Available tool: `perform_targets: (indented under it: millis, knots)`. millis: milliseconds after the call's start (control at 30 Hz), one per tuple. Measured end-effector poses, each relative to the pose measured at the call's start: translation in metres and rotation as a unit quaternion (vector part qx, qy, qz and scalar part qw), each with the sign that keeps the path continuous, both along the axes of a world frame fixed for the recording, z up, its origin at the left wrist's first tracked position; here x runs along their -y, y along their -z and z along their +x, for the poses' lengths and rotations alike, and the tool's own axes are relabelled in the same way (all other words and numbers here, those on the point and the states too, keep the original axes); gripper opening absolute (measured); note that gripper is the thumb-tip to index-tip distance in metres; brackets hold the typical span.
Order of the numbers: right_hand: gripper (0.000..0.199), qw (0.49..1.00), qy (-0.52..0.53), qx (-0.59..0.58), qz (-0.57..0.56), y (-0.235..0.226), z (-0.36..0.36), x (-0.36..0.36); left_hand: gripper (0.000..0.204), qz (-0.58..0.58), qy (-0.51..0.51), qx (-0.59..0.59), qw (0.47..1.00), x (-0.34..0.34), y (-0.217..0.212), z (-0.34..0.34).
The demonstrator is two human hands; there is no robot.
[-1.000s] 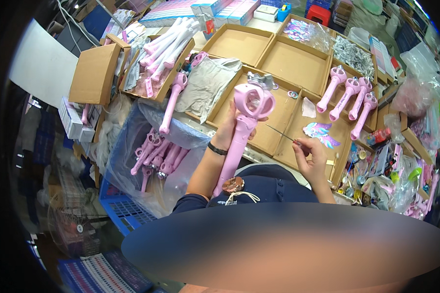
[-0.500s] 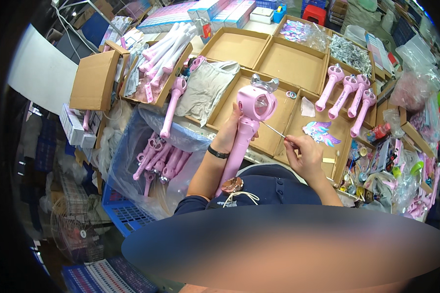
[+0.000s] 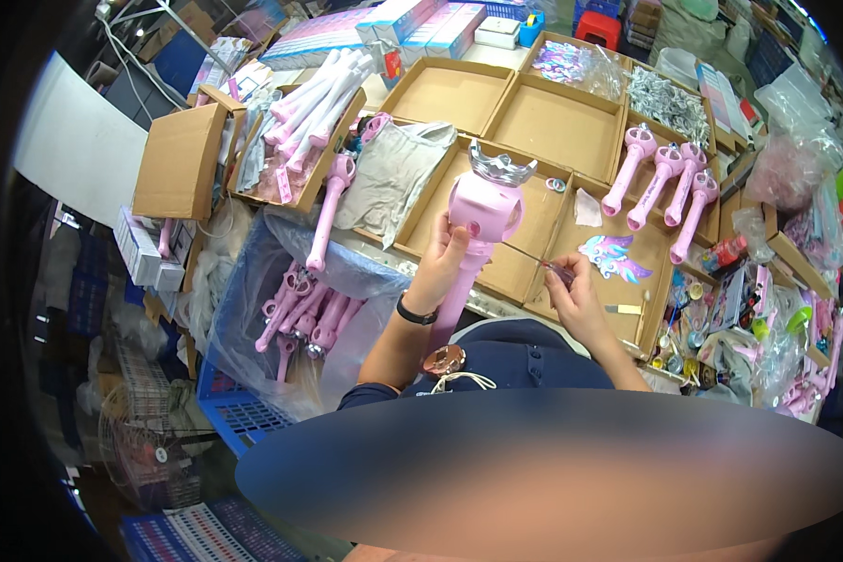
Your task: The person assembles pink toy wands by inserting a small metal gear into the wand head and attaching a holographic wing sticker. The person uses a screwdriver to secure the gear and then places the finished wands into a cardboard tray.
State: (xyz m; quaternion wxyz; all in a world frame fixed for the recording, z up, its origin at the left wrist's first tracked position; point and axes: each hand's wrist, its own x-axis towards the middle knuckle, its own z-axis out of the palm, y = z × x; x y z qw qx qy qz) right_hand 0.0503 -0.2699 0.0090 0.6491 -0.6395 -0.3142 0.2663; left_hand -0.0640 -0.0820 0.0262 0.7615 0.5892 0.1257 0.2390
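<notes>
My left hand [image 3: 437, 262] is closed round the neck of a pink toy wand [image 3: 485, 214], held upright in front of my body. The wand's round head carries a silver crown [image 3: 499, 168] and a small dark pink button. In my right hand [image 3: 579, 298] is a thin-shafted tool [image 3: 560, 272] with a dark reddish handle, pinched between the fingers. Its shaft points left toward the wand's neck; I cannot tell whether its tip touches. A purple-blue wing-shaped piece [image 3: 614, 258] lies in the cardboard tray beyond my right hand.
Several pink wands [image 3: 667, 173] lie in a tray at the right. A lined blue crate [image 3: 244, 409] at the left holds more wands. A grey cloth [image 3: 395, 173] drapes over the trays near a box of pale handles [image 3: 318, 103]. Small clutter covers the right side.
The wand has turned in my left hand, bringing its button and crown toward me. My right hand has shifted slightly left, and the tool's shaft now looks darker.
</notes>
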Motion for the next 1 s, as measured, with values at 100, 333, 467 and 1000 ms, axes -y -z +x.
perform_targets:
  millis: [100,333,467,1000]
  knots:
    - [0.021,0.991,-0.05,-0.127,-0.005,-0.001,0.011,0.002,0.052,0.008,0.016,0.013,1.0,-0.001,0.005,0.0]
    - [0.031,0.993,0.036,-0.095,0.06,0.005,0.001,-0.006,0.049,0.002,0.013,-0.001,1.0,0.0,0.01,0.0]
    - [0.024,0.991,-0.043,-0.128,-0.025,0.005,0.015,0.0,0.048,-0.015,0.008,-0.004,1.0,0.001,0.01,0.002]
    - [0.032,0.988,-0.042,-0.134,-0.069,0.009,0.014,0.002,0.047,-0.057,0.015,-0.05,0.997,-0.001,0.011,0.004]
